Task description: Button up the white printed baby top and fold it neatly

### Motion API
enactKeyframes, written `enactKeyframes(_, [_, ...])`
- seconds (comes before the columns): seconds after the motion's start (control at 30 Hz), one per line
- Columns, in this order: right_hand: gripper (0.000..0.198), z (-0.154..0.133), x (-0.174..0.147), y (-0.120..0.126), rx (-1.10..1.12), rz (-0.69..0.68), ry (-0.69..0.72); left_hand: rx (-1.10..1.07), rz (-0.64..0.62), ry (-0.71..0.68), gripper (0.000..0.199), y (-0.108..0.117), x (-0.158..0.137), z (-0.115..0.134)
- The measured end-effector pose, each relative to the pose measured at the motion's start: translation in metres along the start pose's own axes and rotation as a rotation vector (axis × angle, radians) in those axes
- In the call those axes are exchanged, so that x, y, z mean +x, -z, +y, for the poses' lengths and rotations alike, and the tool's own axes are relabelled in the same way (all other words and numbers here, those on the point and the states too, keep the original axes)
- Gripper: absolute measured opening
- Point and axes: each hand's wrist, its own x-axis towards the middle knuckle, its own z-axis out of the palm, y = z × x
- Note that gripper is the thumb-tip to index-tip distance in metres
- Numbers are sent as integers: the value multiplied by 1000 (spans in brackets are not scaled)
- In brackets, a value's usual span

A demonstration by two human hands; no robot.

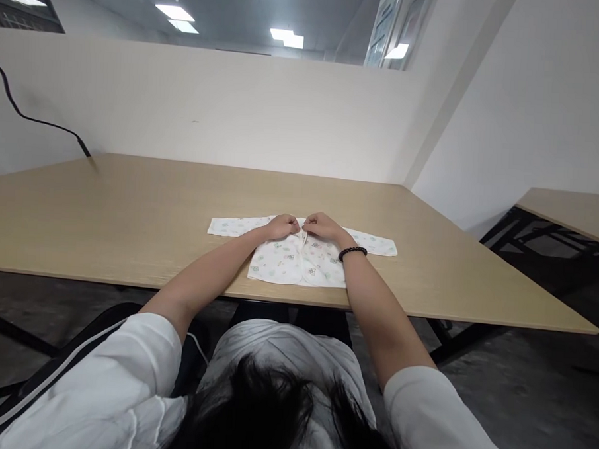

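A small white long-sleeved baby shirt (pixel 278 262) with a printed pattern lies spread near the front edge of the table, its sleeves stretched out to both sides. My left hand (pixel 282 228) pinches the cloth at the upper middle of the front, close to the neckline. Just across the front opening, my right hand (pixel 323 226) pinches the other side, fingers bent together. The two hands are close but apart. A dark beaded bracelet circles my right wrist. What exactly sits between the fingertips is too small to make out.
The wooden table (pixel 146 204) reaches back to a white wall with a window above it. A black cable (pixel 40 120) comes down onto its far left corner. Another table (pixel 573 210) stands at the right, with a dark frame under it.
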Motion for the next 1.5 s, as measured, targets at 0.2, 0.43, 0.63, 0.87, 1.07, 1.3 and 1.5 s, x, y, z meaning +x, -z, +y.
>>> enactKeyframes(0.2, [9, -6, -4, 0, 130, 1, -4, -94, -19, -10, 18, 2, 0, -3])
enactKeyframes(0.43, [6, -6, -4, 2, 181, 2, -13, -111, -30, -21, 19, 4, -5, 4])
enactKeyframes(0.63, [9, -3, -3, 3, 203, -5, -9, -128, -30, -19, 19, 5, -7, 7])
enactKeyframes(0.87, [7, 2, 1, 2, 229, -7, -9, -146, -27, -8, 16, 6, -9, 7])
enactKeyframes(1.07, [13, 1, 0, 2, 259, -2, -18, -137, -7, 3, 14, 5, -9, 8])
enactKeyframes(1.3, [10, -5, -4, 1, 284, 0, -45, -119, 9, 14, 13, 3, -5, 6])
enactKeyframes(1.5, [10, -7, -3, -2, 292, 21, -87, -114, 14, 9, 17, 3, -7, 7])
